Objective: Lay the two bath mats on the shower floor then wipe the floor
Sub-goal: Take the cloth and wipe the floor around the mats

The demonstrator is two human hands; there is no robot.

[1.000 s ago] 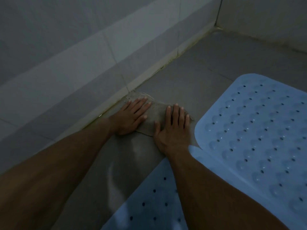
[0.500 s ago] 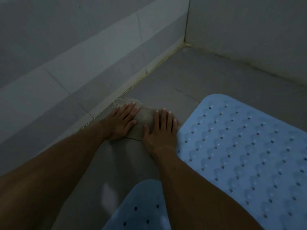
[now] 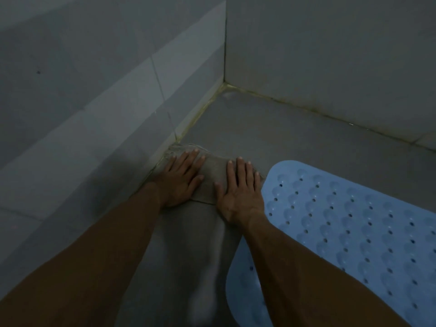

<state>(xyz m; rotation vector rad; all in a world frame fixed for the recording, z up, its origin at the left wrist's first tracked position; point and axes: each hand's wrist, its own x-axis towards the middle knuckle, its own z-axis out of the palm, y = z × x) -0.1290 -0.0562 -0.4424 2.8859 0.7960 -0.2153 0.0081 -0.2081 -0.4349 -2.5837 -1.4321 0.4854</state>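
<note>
A grey-brown cloth (image 3: 213, 175) lies flat on the grey shower floor (image 3: 271, 133), close to the left wall. My left hand (image 3: 179, 178) presses its left part with straight fingers. My right hand (image 3: 240, 187) presses its right part, fingers straight too. A blue bath mat (image 3: 349, 223) with holes and bumps lies on the floor to the right of my right hand. A second blue mat (image 3: 245, 300) shows at the bottom, partly hidden by my right forearm. A wet sheen runs down the floor between my arms.
A tiled wall (image 3: 94, 102) rises on the left and another wall (image 3: 330, 55) at the back; they meet in a corner (image 3: 225, 84) with yellowed grout. Bare floor stretches between the cloth and that corner.
Both hands have slid the cloth forward along the left wall toward the corner. The view has swung so the corner and back wall show more.
</note>
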